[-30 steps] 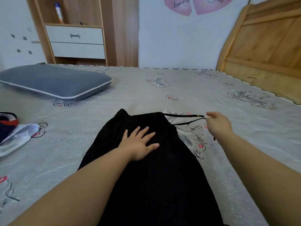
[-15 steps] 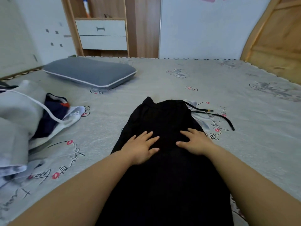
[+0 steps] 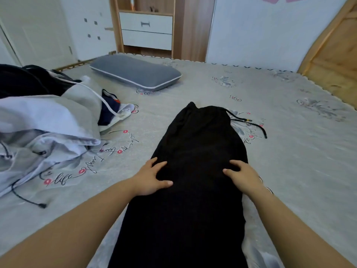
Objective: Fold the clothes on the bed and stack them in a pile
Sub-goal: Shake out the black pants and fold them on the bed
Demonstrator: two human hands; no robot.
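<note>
Black trousers (image 3: 197,144) lie lengthwise on the bed (image 3: 289,151), folded leg over leg, waistband at the far end. Their black drawstring (image 3: 251,124) trails off to the right of the waistband. My left hand (image 3: 152,177) rests flat on the left edge of the trousers, fingers spread. On the right edge lies my right hand (image 3: 243,175), also flat with fingers straight. A heap of unfolded clothes (image 3: 38,124), grey, white, black and navy, sits at the left.
A grey pillow (image 3: 135,74) lies at the far left of the bed. The wooden headboard (image 3: 332,53) rises at the right. Beyond the bed stands a wooden cabinet with white drawers (image 3: 146,29). The printed sheet is bare right of the trousers.
My right hand left the drawstring and came down flat on the trousers. Both hands slid back toward me along the fabric. The view turned left, showing more of the clothes heap.
</note>
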